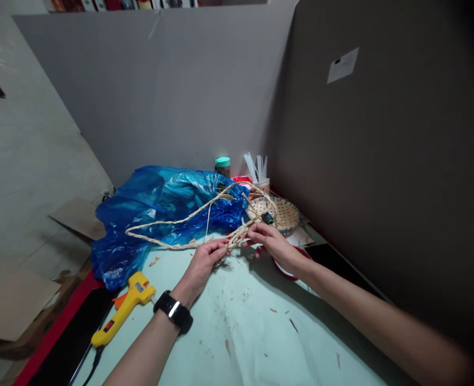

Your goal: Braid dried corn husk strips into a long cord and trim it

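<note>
A braided straw cord (168, 222) loops over the table and the blue bag, and its near part runs between my two hands. My left hand (205, 262), with a black watch on its wrist, pinches the cord near the middle of the table. A little to the right and higher, my right hand (272, 244) has its fingers closed at the strands of the same cord. Just beyond the right hand sits a shallow woven basket (288, 213) with a small dark object (267, 218) at its near left edge. Strand ends between the fingers are partly hidden.
A blue plastic bag (140, 206) covers the back left. The yellow glue gun (124, 311) lies at the left edge with its cable. Behind stand a jar with a green lid (223, 163) and a cup of glue sticks (262, 185). A red-rimmed dish (287, 274) is under my right wrist.
</note>
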The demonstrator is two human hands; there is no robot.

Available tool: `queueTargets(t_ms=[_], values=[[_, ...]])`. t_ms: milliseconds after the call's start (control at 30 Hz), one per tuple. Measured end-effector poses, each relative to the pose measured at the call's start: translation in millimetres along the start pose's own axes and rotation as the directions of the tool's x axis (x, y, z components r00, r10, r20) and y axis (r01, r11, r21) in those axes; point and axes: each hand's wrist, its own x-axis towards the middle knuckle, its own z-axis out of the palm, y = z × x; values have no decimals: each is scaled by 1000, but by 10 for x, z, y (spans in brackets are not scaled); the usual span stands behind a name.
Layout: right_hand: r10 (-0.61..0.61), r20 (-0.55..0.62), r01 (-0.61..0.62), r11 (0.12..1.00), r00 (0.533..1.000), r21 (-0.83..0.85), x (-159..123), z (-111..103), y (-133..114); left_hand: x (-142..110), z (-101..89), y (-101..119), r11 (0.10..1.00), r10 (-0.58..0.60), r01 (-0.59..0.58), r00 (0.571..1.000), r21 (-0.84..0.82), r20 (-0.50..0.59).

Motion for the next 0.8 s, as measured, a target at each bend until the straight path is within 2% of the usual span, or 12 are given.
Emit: queueTargets(t_ms=[167,267,367,500,667,733,800], values=[[17,-84,14,935,996,354,-167,127,58,-13,54,16,999,-2,1,1000,-50,-15],[22,-124,39,885,992,464,-142,180,107,-3,66,13,998,-12,12,1000,-69,-6],[16,-105,39,864,994,502,-70,211,144,28,54,-8,996,-27,27,1000,-88,1],[-5,18,-3,900,1000,435,-24,204,140,77,52,-54,995,-25,26,1000,-95,6],[-20,268,-25,986,963,163,-13,96,55,80,71,-66,999,-18,18,1000,-39,-2],[-24,283,10,999,959,51,49,30,25,71,78,-49,1000,-13,13,1000,-1,-12],[-51,236,62,997,970,-40,128,-23,-3,65,92,-33,1000,-3,4,1000,30,-27]])
